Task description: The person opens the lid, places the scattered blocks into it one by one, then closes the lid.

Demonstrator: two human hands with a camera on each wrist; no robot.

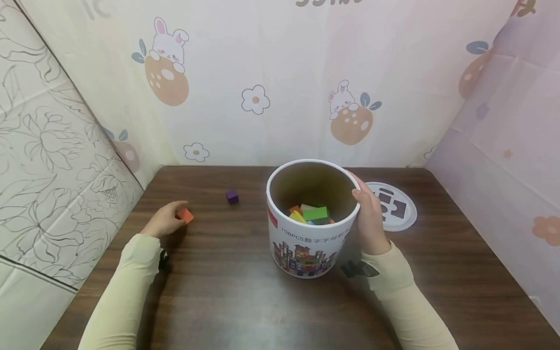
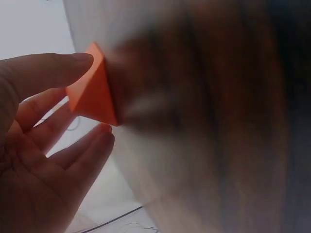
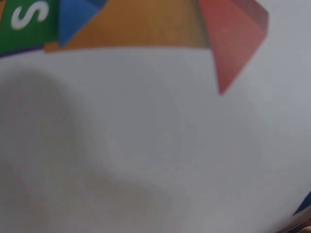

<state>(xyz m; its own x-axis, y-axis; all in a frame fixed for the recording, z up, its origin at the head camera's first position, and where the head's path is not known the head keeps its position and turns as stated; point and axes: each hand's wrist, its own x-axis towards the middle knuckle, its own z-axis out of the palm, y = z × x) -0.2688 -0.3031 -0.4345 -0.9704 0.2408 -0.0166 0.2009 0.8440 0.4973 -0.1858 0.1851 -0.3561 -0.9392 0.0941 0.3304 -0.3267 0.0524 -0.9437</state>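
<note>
At the table's left, my left hand [image 1: 164, 220] pinches an orange triangular block [image 1: 185, 216] between thumb and fingers. The left wrist view has the thumb on one side of that block [image 2: 99, 99], its lower edge close to the tabletop. On the right, my right hand [image 1: 371, 218] grips the upper side of a white printed bucket [image 1: 302, 234], thumb over the rim. Inside lie several coloured blocks, among them a green block [image 1: 316, 213] and a yellow block [image 1: 297, 217]. Only the bucket's printed wall [image 3: 160, 126] fills the right wrist view; the hand is hidden there.
A small purple cube [image 1: 232, 197] sits between the left hand and the bucket, farther back. Behind the right hand, a white lid [image 1: 410, 214] with shaped holes lies on the brown wooden table [image 1: 227, 291]. Printed sheets [image 1: 288, 131] close off the back and sides.
</note>
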